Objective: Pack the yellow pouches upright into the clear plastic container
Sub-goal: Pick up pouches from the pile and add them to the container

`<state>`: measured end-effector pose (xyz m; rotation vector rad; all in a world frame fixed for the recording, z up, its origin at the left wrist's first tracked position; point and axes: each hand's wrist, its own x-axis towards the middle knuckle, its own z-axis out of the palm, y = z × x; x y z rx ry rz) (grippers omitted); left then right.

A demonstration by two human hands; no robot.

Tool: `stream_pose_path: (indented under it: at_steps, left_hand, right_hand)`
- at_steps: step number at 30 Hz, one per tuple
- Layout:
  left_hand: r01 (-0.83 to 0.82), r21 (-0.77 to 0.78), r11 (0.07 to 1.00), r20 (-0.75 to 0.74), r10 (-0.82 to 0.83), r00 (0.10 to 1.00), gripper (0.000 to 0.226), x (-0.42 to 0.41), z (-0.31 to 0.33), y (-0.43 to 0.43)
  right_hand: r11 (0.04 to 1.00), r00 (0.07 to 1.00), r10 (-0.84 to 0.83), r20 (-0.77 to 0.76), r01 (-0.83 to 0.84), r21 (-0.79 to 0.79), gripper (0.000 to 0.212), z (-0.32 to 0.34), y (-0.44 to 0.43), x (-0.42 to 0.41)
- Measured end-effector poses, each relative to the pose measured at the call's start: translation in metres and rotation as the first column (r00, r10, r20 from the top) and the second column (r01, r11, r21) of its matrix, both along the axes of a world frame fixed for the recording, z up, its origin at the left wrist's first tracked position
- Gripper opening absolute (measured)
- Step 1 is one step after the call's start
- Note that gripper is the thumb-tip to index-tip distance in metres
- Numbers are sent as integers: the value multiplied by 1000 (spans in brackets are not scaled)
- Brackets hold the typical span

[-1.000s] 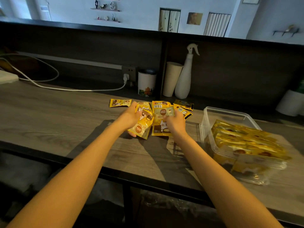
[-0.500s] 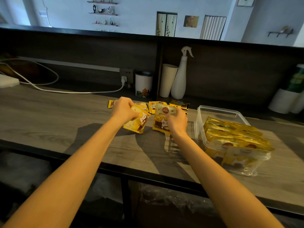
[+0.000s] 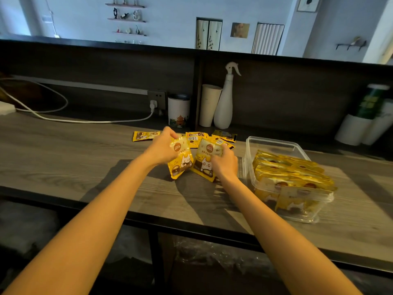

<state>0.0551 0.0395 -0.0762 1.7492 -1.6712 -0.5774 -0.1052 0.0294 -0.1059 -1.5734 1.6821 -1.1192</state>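
A yellow pouch [image 3: 180, 160] printed with a cat is gripped at its top by the left hand [image 3: 162, 145], with the fingers curled over its upper edge, and is held tilted over the table [image 3: 63, 158]. A second pouch [image 3: 205, 161] is held just beside it by the right hand [image 3: 225, 161], with thumb and fingers closed round its right side. Its lower corner seems to touch the table, though this cannot be told for sure. Behind the hands, loose pouches [image 3: 144, 135] are scattered flat on the table. To the right, the clear plastic container [image 3: 276, 143] is largely filled with packed pouches [image 3: 293, 173] set upright in rows. A spray bottle [image 3: 225, 103], a paper cup [image 3: 209, 105] and a white canister [image 3: 178, 111] are lined up against the back wall.
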Motion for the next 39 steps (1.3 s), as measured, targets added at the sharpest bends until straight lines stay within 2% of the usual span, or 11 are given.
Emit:
stream_pose_path:
  at_steps: [2, 5, 8, 11, 16, 20, 25, 34, 39]
  left_hand:
    - [-45, -66, 997, -119, 37, 992, 36, 2, -4, -1]
    - [-15, -139, 990, -229, -18, 973, 28, -1, -14, 3]
    - [-23, -169, 985, -223, -15, 975, 34, -3, -24, 6]
    - [-67, -228, 971, -224, 15, 974, 28, -2, -23, 7]
    - [-169, -361, 917, -279, 67, 958, 16, -4, 1, 14]
    - [-176, -474, 863, -249, 61, 967, 20, -18, 26, 21]
    - [-149, -543, 826, -238, 19, 971, 22, -44, 55, 24]
    - [-27, -564, 825, -240, -133, 962, 24, -124, 70, 10]
    - [51, -520, 853, -255, -212, 943, 26, -169, 61, -2]
  right_hand:
    - [1000, 998, -5, -61, 5, -5, 43, -1, -1, -1]
    - [1000, 996, 14, -93, -16, -21, 38, 0, 1, 0]
    - [997, 996, 51, -70, -55, -53, 37, 0, 7, 4]
    - [995, 996, 64, -57, -68, -76, 38, 3, 11, 5]
    - [975, 997, 81, 11, -77, -207, 24, 20, 17, 5]
    - [947, 998, 44, 43, -28, -319, 25, 44, 21, -1]
    - [904, 996, -37, 82, 68, -422, 20, 75, 20, -30]
    - [912, 984, -144, 100, 172, -372, 20, 96, 10, -130]
    - [940, 970, -145, 193, 196, -279, 13, 84, 8, -181]
